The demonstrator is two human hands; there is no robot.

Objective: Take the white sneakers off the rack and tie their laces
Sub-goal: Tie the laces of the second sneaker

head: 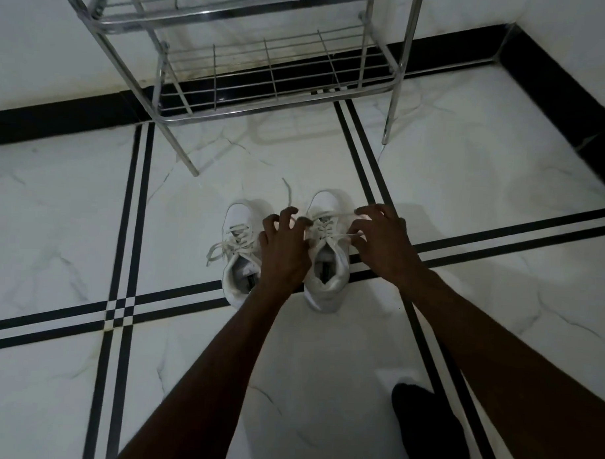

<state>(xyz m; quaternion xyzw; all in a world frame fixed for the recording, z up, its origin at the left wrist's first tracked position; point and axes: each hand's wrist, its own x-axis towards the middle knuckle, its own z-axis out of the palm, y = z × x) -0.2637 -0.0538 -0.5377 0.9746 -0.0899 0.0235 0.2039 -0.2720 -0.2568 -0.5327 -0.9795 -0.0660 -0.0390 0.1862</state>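
Note:
Two white sneakers stand side by side on the tiled floor, toes pointing away from me. The left sneaker [239, 223] has a bow in its laces, with loops hanging off its left side. Over the right sneaker [327, 261] both hands work the laces [332, 215]. My left hand [284, 249] pinches a lace strand near the tongue. My right hand [383, 244] pulls another strand out to the right. One loose lace end trails forward between the toes.
A chrome wire shoe rack [265, 73] stands just beyond the sneakers against the white wall, its lower shelves bare, its front legs on the floor. Black stripe lines cross the white marble floor. A dark foot [421, 425] shows at the bottom right.

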